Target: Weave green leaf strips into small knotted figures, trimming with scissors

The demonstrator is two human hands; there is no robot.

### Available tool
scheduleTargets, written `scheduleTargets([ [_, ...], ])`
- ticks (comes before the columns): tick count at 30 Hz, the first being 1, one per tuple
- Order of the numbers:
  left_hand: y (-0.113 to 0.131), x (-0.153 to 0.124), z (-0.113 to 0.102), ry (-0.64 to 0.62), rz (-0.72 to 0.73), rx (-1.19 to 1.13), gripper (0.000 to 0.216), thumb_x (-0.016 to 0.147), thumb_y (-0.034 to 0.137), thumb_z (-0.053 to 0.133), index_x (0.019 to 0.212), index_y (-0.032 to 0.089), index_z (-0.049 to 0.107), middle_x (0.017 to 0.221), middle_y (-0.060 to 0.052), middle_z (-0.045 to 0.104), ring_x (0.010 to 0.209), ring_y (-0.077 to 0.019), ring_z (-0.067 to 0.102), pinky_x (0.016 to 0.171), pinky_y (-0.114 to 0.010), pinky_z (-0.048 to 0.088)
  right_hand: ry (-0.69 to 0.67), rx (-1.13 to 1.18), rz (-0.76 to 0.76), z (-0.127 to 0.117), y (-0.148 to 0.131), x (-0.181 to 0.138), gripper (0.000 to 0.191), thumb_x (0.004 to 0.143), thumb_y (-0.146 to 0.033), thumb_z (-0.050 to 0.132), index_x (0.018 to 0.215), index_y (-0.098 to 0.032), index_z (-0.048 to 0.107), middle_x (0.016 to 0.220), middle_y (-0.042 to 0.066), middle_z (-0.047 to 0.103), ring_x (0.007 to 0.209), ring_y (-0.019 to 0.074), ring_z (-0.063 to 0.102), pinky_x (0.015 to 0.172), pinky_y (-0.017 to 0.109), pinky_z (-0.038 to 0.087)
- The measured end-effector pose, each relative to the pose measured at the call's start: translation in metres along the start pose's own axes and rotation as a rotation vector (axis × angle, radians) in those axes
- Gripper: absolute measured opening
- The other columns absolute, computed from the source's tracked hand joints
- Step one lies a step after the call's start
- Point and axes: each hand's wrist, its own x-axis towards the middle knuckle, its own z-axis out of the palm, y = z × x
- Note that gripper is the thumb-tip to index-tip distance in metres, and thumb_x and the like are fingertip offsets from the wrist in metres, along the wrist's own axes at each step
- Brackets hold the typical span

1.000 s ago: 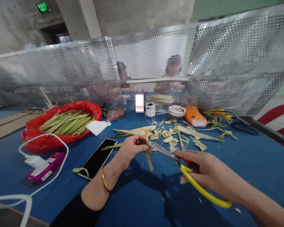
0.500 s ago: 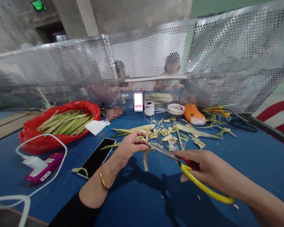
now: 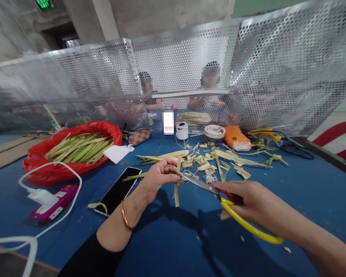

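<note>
My left hand [image 3: 156, 179] pinches a pale green leaf strip [image 3: 177, 189] between thumb and fingers; the strip hangs down below the hand above the blue table [image 3: 173, 238]. A gold bangle sits on that wrist. My right hand [image 3: 249, 204] grips yellow-handled scissors [image 3: 219, 198], whose blades point left and meet the strip right beside my left fingertips. Behind the hands lies a scatter of cut leaf pieces [image 3: 216, 161].
A red bag of green leaves [image 3: 75, 148] sits at left. A black phone [image 3: 118, 190] lies near my left wrist, a pink device with white cable [image 3: 53, 200] further left. Thread spool [image 3: 182, 131], tape roll [image 3: 215, 133], orange tool [image 3: 237, 139] stand by the perforated metal screen [image 3: 262, 77]; people sit behind it.
The hanging strip has become shorter and swung more upright under my left hand. Both hands have stayed almost in place, with the scissor blades still at the strip.
</note>
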Motion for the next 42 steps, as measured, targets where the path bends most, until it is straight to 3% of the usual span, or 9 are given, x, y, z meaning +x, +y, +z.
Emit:
scheduleTargets([
  [15, 0.001, -0.002, 0.001, -0.056, -0.131, -0.051, 0.036, 0.057, 0.012, 0.073, 0.091, 0.017, 0.064, 0.077, -0.003, 0.067, 0.068, -0.0142, 0.061, 0.066, -0.026, 0.046, -0.014, 0.156, 0.007, -0.005, 0.01, -0.002, 0.031, 0.074, -0.031, 0.064, 0.104, -0.028, 0.073, 0.066, -0.001, 0.065, 0.053, 0.0136, 0.061, 0.047, 0.02, 0.041],
  [20, 0.0, -0.001, 0.001, -0.043, -0.162, -0.079, 0.038, 0.056, 0.011, 0.075, 0.092, 0.018, 0.064, 0.077, -0.002, 0.066, 0.067, -0.0129, 0.061, 0.065, -0.024, 0.045, -0.065, 0.084, -0.01, -0.013, -0.002, -0.001, 0.026, 0.076, -0.026, 0.061, 0.099, -0.027, 0.074, 0.067, 0.0, 0.07, 0.059, 0.0161, 0.063, 0.053, 0.022, 0.043],
  [24, -0.001, -0.001, 0.001, -0.031, -0.175, -0.098, 0.04, 0.055, 0.012, 0.076, 0.092, 0.019, 0.065, 0.077, -0.001, 0.064, 0.067, -0.0128, 0.06, 0.067, -0.026, 0.046, -0.113, 0.132, 0.009, -0.017, -0.011, -0.002, 0.03, 0.079, -0.026, 0.057, 0.105, -0.027, 0.072, 0.07, 0.0, 0.075, 0.063, 0.0188, 0.066, 0.058, 0.025, 0.046],
  [30, -0.001, 0.001, 0.0, -0.047, -0.132, -0.066, 0.04, 0.057, 0.014, 0.077, 0.096, 0.019, 0.067, 0.078, 0.0, 0.064, 0.069, -0.013, 0.06, 0.071, -0.027, 0.045, -0.118, 0.194, 0.058, -0.01, 0.003, -0.001, 0.036, 0.079, -0.029, 0.059, 0.115, -0.027, 0.067, 0.077, -0.001, 0.076, 0.069, 0.021, 0.068, 0.063, 0.026, 0.049],
  [36, -0.002, 0.0, 0.001, -0.003, -0.095, -0.004, 0.032, 0.062, 0.017, 0.077, 0.093, 0.019, 0.072, 0.079, -0.001, 0.065, 0.071, -0.0114, 0.057, 0.067, -0.023, 0.042, 0.036, -0.065, 0.136, -0.007, 0.028, 0.006, 0.053, 0.077, -0.049, 0.063, 0.125, -0.025, 0.062, 0.092, 0.003, 0.074, 0.077, 0.0228, 0.067, 0.063, 0.026, 0.047],
  [42, -0.009, -0.001, 0.002, 0.017, -0.166, -0.117, 0.025, 0.065, 0.022, 0.078, 0.089, 0.017, 0.072, 0.077, -0.001, 0.065, 0.068, -0.0103, 0.058, 0.065, -0.023, 0.044, 0.135, -0.581, 0.222, 0.01, 0.046, 0.019, 0.036, 0.084, -0.035, 0.053, 0.117, -0.026, 0.064, 0.084, 0.007, 0.072, 0.071, 0.0236, 0.067, 0.052, 0.025, 0.037],
])
